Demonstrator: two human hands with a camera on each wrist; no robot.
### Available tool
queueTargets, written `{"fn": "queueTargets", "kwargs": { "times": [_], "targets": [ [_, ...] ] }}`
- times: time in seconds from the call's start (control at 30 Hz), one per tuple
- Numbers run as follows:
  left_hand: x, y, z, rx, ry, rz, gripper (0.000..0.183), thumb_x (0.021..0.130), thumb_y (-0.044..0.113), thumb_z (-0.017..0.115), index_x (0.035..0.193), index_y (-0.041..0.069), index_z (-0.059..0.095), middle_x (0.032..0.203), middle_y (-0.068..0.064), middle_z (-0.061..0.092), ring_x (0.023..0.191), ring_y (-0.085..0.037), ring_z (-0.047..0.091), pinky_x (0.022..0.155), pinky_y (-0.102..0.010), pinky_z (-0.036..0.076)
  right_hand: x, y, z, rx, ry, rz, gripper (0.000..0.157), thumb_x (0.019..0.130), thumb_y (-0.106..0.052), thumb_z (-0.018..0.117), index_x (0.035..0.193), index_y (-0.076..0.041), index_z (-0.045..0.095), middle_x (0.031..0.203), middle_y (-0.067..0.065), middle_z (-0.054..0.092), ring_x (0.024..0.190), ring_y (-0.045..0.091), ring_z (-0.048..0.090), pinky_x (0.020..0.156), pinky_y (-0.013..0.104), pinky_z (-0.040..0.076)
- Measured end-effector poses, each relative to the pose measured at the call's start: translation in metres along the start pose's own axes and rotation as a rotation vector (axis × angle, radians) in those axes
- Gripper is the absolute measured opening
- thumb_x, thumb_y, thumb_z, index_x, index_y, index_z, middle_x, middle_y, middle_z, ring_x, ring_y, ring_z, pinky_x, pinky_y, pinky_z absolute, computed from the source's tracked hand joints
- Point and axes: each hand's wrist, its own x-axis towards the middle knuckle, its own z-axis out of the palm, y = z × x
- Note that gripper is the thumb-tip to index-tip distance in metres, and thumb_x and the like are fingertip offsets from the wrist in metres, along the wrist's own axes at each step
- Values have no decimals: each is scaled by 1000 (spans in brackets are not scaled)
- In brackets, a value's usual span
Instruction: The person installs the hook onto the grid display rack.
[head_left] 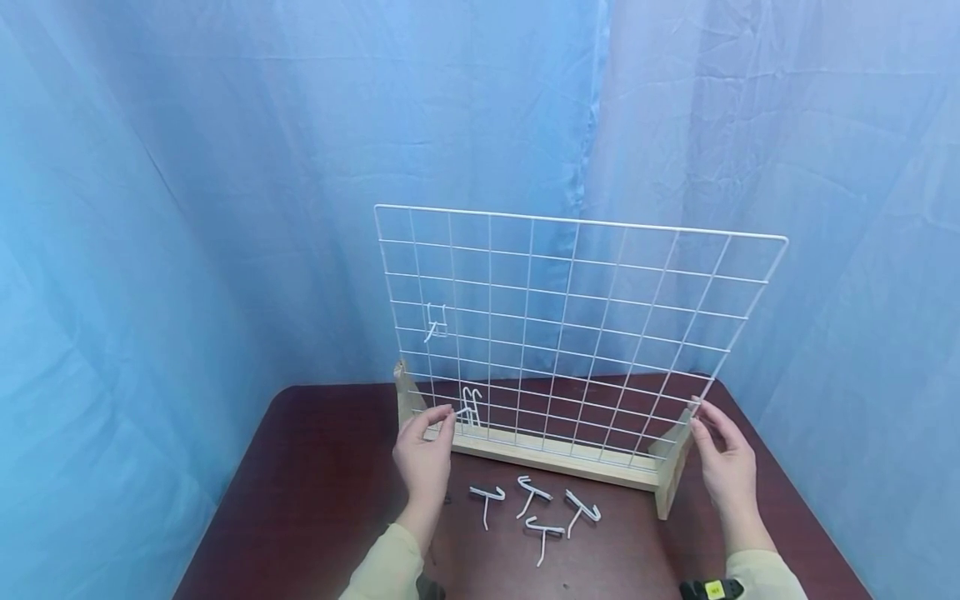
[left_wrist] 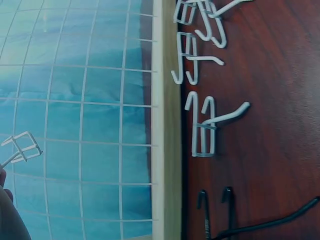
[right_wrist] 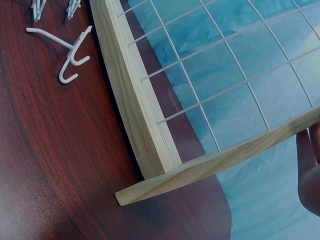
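Observation:
A white wire grid panel [head_left: 555, 321] stands upright in a wooden stand [head_left: 555, 462]. My left hand [head_left: 425, 454] pinches the stem of a white double hook [left_wrist: 22, 147] in front of the panel's lower left; in the head view the hook's bent ends point up. My right hand [head_left: 729, 467] holds the rack's right edge, thumb and fingers at the top of the wooden end piece [right_wrist: 215, 160]. Another white hook [head_left: 436, 323] hangs on the panel at the left. Several white hooks [head_left: 543, 533] lie on the table before the stand.
A black hook [left_wrist: 260, 227] lies on the dark red table [head_left: 300, 483], left of the white ones, mostly hidden in the head view. Blue curtains [head_left: 300, 167] surround the table behind and on both sides.

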Motion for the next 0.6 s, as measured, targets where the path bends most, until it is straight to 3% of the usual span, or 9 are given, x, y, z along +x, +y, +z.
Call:
{"fn": "queueTargets", "kwargs": {
  "times": [0.13,0.4,0.6],
  "targets": [
    [6,6,3,-23,13,12,12,79,5,82,89,10,79,84,2,74,82,-18,64,74,-31,49,0,-2,2,-18,15,13,35,98,-5,60,133,-1,60,108,-27,60,98,-6,54,79,3,44],
    [21,19,7,-49,44,13,12,78,5,82,89,9,78,83,0,74,83,-20,64,74,-29,48,-10,-30,2,25,6,-45,33,97,0,60,129,4,60,105,-24,62,94,-5,55,78,3,44],
    [31,30,10,-81,73,2,11,79,4,82,89,8,78,84,-2,75,81,-20,63,70,-26,47,-12,-36,3,1,20,-23,33,97,-1,60,129,6,60,103,-27,60,94,-5,55,77,3,44]
  ]
}}
